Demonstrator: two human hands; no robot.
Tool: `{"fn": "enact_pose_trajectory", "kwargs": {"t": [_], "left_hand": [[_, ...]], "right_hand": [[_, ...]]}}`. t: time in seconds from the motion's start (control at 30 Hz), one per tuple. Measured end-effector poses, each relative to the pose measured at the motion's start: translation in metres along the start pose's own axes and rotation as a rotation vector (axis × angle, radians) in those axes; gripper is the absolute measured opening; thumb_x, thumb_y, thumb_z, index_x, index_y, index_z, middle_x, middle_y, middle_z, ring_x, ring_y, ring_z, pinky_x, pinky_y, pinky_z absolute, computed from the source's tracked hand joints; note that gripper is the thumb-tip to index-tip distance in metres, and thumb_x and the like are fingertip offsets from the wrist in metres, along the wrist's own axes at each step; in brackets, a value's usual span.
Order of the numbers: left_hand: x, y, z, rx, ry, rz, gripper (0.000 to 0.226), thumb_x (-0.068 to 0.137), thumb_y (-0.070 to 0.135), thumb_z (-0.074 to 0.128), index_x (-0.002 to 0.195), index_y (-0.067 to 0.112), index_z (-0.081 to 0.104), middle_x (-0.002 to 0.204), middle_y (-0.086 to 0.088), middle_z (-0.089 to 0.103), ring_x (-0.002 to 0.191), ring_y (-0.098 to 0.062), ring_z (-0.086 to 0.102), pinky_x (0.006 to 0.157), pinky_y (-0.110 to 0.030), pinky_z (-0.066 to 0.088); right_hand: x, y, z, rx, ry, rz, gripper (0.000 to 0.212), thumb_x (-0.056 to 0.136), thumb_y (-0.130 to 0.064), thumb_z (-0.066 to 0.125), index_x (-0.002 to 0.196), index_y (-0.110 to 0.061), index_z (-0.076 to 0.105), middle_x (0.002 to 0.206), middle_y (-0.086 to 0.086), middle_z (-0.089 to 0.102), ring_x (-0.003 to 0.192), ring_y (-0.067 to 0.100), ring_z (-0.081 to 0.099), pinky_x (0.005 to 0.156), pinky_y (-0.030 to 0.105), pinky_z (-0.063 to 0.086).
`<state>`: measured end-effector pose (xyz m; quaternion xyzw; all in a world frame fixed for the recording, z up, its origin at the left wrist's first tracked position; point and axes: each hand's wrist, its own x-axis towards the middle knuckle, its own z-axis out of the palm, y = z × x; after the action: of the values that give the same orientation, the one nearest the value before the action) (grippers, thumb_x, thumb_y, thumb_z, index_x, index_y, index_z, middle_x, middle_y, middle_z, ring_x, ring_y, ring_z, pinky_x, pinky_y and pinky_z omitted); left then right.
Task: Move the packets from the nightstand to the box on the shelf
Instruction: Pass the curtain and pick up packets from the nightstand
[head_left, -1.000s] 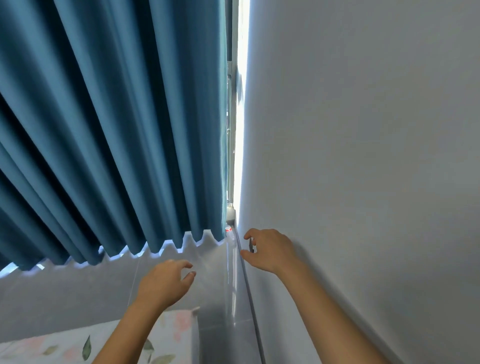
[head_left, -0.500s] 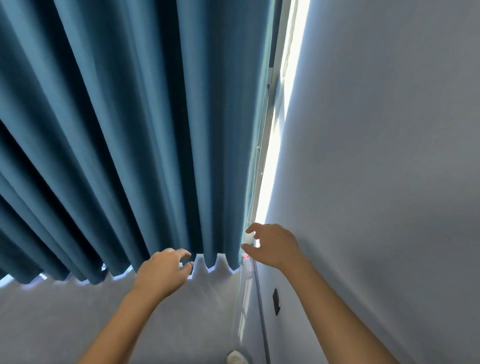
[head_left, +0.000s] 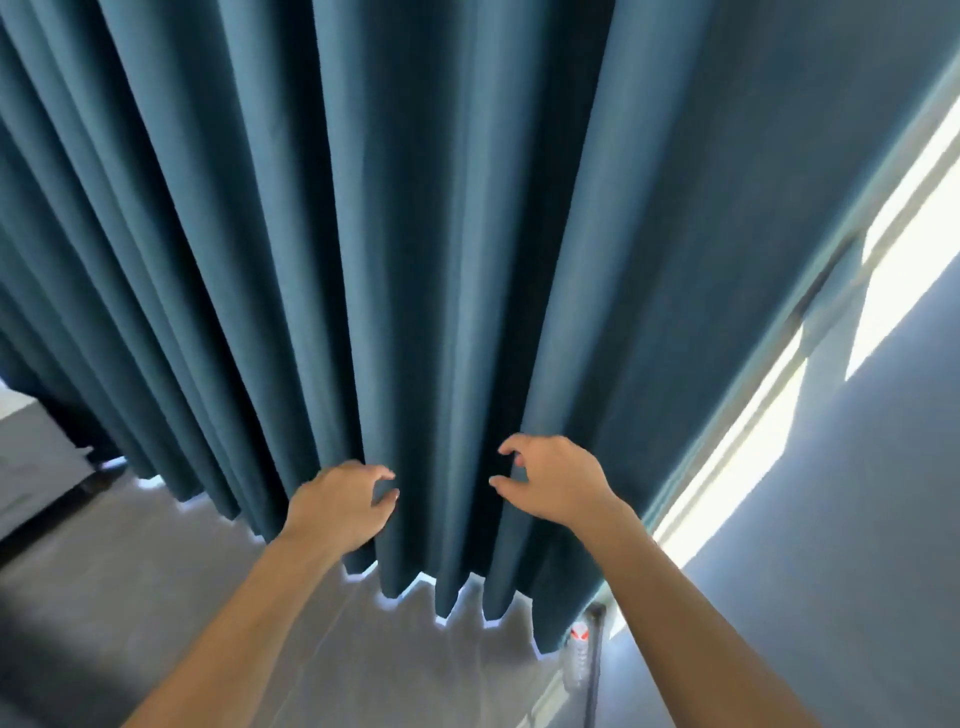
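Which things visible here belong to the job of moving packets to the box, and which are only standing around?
Belonging to the job:
- left hand, loosely curled, holding nothing
- right hand, loosely curled, holding nothing
- no packets, nightstand, box or shelf are in view

Only standing around:
- blue curtain
- grey floor
- wall
- bright window strip
- small white and red object by the wall, too blurred to identify

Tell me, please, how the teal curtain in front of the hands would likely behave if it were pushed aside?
The curtain hangs in deep soft folds, so it would probably yield limply and bunch rather than move stiffly. Its hem floats clear of the floor, so it should swing freely. The dense, opaque cloth suggests some weight.
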<state>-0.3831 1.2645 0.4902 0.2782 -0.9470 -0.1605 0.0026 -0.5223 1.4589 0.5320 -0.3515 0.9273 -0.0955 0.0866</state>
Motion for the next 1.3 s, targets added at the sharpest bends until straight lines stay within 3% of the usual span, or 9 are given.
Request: {"fn": "enact_pose_trajectory", "kwargs": {"t": [0.2,0.63,0.77,1.1,1.3], "left_hand": [[0.02,-0.077,-0.024,-0.034,0.041,-0.252,0.035,0.093,0.046,0.045,0.125,0.039,0.057,0.125,0.006,0.059,0.117,-0.021,0.055,0.093,-0.037,0.049],[0.038,-0.295,-0.076,-0.018,0.118,-0.651,0.038,0.096,0.045,0.044,0.132,0.034,0.053,0.123,0.004,0.059,0.109,-0.019,0.059,0.088,-0.035,0.053],[0.044,-0.359,-0.095,0.001,0.076,-0.719,0.039,0.096,0.046,0.043,0.133,0.034,0.051,0.126,0.003,0.058,0.114,-0.02,0.057,0.091,-0.036,0.051],[0.077,-0.508,-0.136,-0.022,0.152,-0.828,0.038,0.094,0.048,0.045,0.128,0.034,0.055,0.128,-0.001,0.059,0.116,-0.024,0.057,0.093,-0.039,0.05],[0.119,-0.615,-0.149,-0.032,0.121,-0.906,0.039,0.094,0.046,0.045,0.129,0.033,0.055,0.131,-0.001,0.057,0.118,-0.024,0.055,0.093,-0.037,0.049]], "right_hand": [[0.102,-0.068,0.003,-0.026,-0.054,-0.232,0.045,0.088,-0.052,0.057,0.128,-0.031,0.055,0.119,-0.005,0.066,0.116,0.02,0.057,0.092,0.034,0.049],[0.263,-0.313,0.063,-0.062,-0.152,-0.657,0.045,0.089,-0.05,0.055,0.132,-0.034,0.053,0.119,-0.01,0.063,0.114,0.016,0.056,0.09,0.032,0.049],[0.296,-0.388,0.084,-0.056,-0.197,-0.704,0.045,0.09,-0.048,0.054,0.133,-0.034,0.052,0.114,-0.008,0.065,0.109,0.016,0.057,0.087,0.032,0.051],[0.388,-0.544,0.12,-0.044,-0.246,-0.803,0.042,0.09,-0.048,0.055,0.129,-0.034,0.054,0.12,-0.012,0.063,0.109,0.014,0.057,0.077,0.027,0.044],[0.463,-0.65,0.151,-0.089,-0.271,-0.861,0.039,0.09,-0.045,0.055,0.128,-0.032,0.055,0.115,-0.01,0.065,0.107,0.016,0.058,0.084,0.031,0.049]]}}
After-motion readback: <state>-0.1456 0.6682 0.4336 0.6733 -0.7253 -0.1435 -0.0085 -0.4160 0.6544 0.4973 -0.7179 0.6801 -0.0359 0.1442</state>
